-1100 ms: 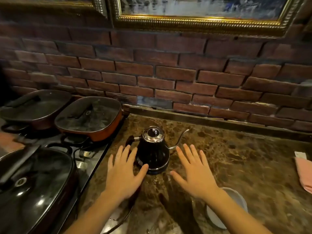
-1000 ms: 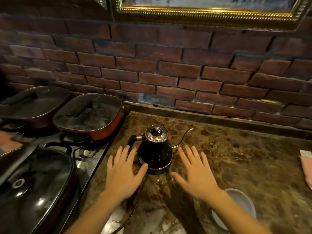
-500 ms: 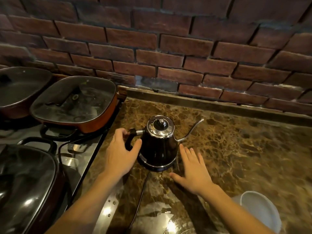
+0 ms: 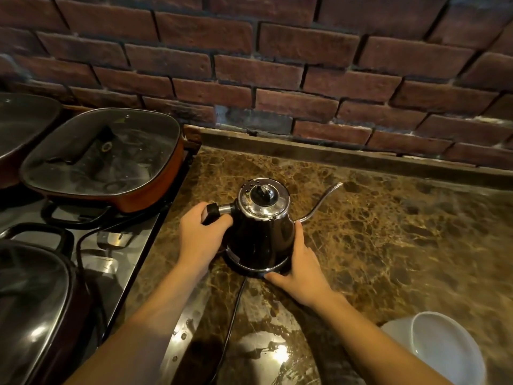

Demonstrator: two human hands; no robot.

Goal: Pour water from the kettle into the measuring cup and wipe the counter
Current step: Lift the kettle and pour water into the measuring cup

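Note:
A black gooseneck kettle (image 4: 261, 234) with a chrome lid stands on its base on the brown marble counter (image 4: 388, 232), thin spout pointing right. My left hand (image 4: 200, 237) is wrapped around the kettle's black handle. Pressed against the right side of the kettle and its base is my right hand (image 4: 302, 268), fingers flat along the body. A white measuring cup (image 4: 444, 348) sits at the lower right, partly behind my right forearm.
A stove (image 4: 116, 245) on the left carries an orange pan with a glass lid (image 4: 102, 159) and a dark lidded pan (image 4: 30, 307) in front. A black cord (image 4: 233, 315) runs from the kettle base toward me. A brick wall (image 4: 277, 65) backs the counter.
My left hand has closed around the kettle handle. My right hand has moved from the counter onto the kettle's right side. The camera has tilted down and come closer.

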